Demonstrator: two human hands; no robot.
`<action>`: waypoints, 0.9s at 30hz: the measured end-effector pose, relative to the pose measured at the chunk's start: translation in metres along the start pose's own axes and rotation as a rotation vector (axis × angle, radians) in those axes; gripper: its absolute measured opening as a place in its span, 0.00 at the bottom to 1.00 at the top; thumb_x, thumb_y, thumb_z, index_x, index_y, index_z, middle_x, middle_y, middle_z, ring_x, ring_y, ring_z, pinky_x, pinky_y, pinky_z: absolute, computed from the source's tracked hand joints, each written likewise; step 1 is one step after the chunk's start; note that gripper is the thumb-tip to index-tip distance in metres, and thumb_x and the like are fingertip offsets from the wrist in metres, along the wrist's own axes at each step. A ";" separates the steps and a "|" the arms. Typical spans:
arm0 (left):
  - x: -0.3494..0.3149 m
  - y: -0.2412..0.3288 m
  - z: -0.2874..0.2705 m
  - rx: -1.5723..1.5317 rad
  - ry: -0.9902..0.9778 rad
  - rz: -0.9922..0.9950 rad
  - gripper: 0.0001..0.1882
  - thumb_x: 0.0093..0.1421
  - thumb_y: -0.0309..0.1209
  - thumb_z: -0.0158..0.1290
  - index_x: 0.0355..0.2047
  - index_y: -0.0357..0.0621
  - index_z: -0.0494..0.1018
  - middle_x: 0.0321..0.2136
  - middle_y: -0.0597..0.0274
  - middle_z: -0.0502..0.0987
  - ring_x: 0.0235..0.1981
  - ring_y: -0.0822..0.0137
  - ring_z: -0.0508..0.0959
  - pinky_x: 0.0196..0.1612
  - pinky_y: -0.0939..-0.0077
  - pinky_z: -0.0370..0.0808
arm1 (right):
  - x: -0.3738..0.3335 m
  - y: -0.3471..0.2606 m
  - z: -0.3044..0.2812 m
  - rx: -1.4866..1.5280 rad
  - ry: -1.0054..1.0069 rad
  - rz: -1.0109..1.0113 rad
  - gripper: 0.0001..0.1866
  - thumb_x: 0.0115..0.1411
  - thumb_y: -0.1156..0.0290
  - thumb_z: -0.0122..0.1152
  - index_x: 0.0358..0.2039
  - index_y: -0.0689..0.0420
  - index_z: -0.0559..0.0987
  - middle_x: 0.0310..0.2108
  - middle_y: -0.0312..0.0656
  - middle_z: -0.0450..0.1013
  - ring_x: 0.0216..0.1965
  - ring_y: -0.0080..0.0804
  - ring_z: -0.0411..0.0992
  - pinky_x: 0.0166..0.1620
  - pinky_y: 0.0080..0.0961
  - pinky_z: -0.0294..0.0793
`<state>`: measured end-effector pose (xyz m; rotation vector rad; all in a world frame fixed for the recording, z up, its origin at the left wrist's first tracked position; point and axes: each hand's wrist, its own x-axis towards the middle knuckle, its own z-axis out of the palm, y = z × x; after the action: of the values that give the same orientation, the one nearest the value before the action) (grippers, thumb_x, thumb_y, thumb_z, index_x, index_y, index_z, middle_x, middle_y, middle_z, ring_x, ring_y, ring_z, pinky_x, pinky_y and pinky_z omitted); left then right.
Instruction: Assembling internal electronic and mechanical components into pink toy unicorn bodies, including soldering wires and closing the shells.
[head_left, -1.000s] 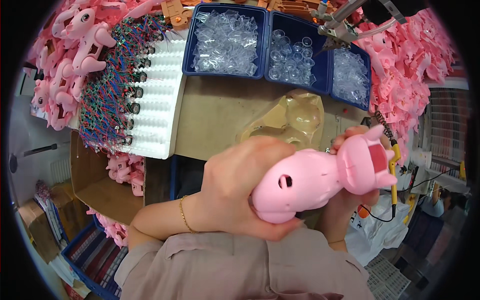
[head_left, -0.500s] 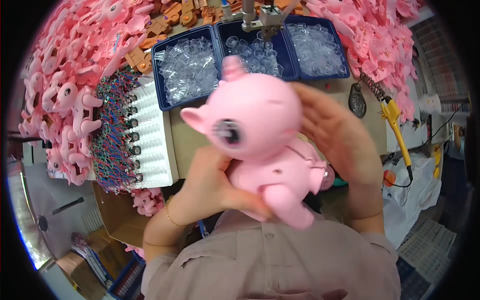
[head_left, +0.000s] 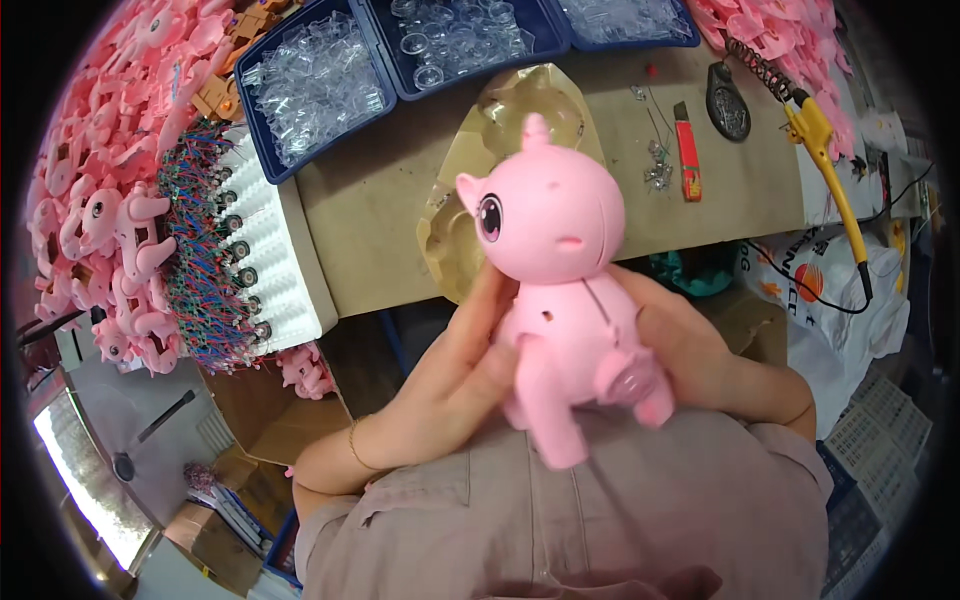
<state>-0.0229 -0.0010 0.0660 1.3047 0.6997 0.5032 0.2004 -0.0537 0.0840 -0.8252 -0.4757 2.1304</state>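
Note:
A pink toy unicorn (head_left: 570,235) is upright in front of my shirt, its horn on top and one dark painted eye turned to the left. My left hand (head_left: 468,375) grips its body from the left, the thumb by a front leg. From the right, my right hand (head_left: 685,340) closes around the body's other side, most of its fingers hidden behind the toy. A clear round piece sits at the end of one raised leg. Just beyond the toy, a yellowish moulded holder (head_left: 455,170) with rounded hollows lies on the table.
Blue bins (head_left: 388,92) of clear plastic parts line the far side. White foam (head_left: 285,240) with wired round parts stands left, beside heaped pink toy parts (head_left: 95,150). To the right are a red cutter knife (head_left: 687,155), a dark oval object (head_left: 728,100) and a yellow-handled tool (head_left: 825,150).
The unicorn has turned more upright, its face swinging away from the left, and my right hand has lowered onto its body. My view has shifted, bringing the yellowish holder and cutter knife into sight.

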 end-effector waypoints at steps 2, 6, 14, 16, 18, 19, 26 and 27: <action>0.000 0.012 -0.005 -0.461 -0.120 -0.420 0.35 0.65 0.39 0.47 0.64 0.35 0.46 0.60 0.53 0.58 0.62 0.63 0.58 0.63 0.69 0.54 | -0.006 0.000 0.000 -0.051 -0.007 0.040 0.36 0.66 0.59 0.49 0.65 0.65 0.47 0.59 0.44 0.60 0.58 0.28 0.60 0.58 0.24 0.60; 0.006 0.023 -0.014 -0.547 -0.391 -0.632 0.39 0.61 0.30 0.52 0.65 0.38 0.43 0.60 0.56 0.58 0.60 0.67 0.58 0.62 0.71 0.57 | -0.008 0.003 -0.008 -0.238 -0.220 0.177 0.30 0.64 0.64 0.55 0.61 0.64 0.56 0.52 0.43 0.65 0.54 0.27 0.63 0.55 0.26 0.65; 0.010 0.027 -0.019 -0.390 -0.564 -0.777 0.28 0.50 0.26 0.64 0.52 0.38 0.68 0.43 0.63 0.76 0.46 0.74 0.74 0.50 0.76 0.71 | -0.006 -0.009 0.009 -0.262 -0.273 0.433 0.21 0.60 0.67 0.60 0.50 0.62 0.68 0.42 0.41 0.73 0.37 0.24 0.74 0.43 0.24 0.74; 0.008 0.033 -0.020 -0.442 -0.557 -0.788 0.29 0.49 0.26 0.65 0.51 0.38 0.69 0.43 0.63 0.77 0.45 0.74 0.74 0.49 0.76 0.72 | -0.008 -0.010 0.014 -0.334 -0.207 0.544 0.23 0.57 0.69 0.65 0.50 0.62 0.70 0.44 0.41 0.74 0.45 0.25 0.72 0.48 0.26 0.73; 0.007 0.032 -0.019 -0.494 -0.551 -0.796 0.29 0.48 0.25 0.66 0.51 0.38 0.69 0.43 0.63 0.77 0.45 0.74 0.75 0.49 0.76 0.72 | -0.010 -0.010 0.016 -0.327 -0.193 0.447 0.22 0.57 0.68 0.65 0.49 0.61 0.71 0.42 0.39 0.75 0.43 0.23 0.74 0.46 0.25 0.74; 0.004 0.027 -0.018 -0.509 -0.546 -0.762 0.30 0.48 0.25 0.66 0.51 0.38 0.69 0.43 0.63 0.77 0.45 0.74 0.75 0.49 0.76 0.72 | -0.010 -0.010 0.016 -0.328 -0.194 0.452 0.22 0.57 0.68 0.65 0.49 0.61 0.71 0.42 0.39 0.75 0.43 0.23 0.74 0.46 0.25 0.74; 0.019 0.034 -0.030 -0.544 -0.473 -0.722 0.33 0.52 0.30 0.64 0.56 0.36 0.63 0.48 0.58 0.74 0.49 0.71 0.72 0.55 0.73 0.68 | 0.004 -0.014 0.008 -0.209 -0.166 0.424 0.23 0.60 0.66 0.61 0.52 0.62 0.67 0.44 0.42 0.72 0.43 0.25 0.72 0.47 0.25 0.73; 0.021 0.033 -0.033 -0.538 -0.470 -0.706 0.33 0.52 0.30 0.64 0.56 0.36 0.63 0.48 0.58 0.74 0.49 0.71 0.72 0.55 0.73 0.68 | 0.007 -0.011 0.001 -0.129 -0.047 0.432 0.28 0.56 0.66 0.66 0.53 0.66 0.68 0.48 0.44 0.72 0.49 0.28 0.71 0.51 0.27 0.72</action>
<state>-0.0304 0.0431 0.0911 0.5686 0.5278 -0.1902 0.2020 -0.0411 0.0881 -1.0253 -0.4982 2.5396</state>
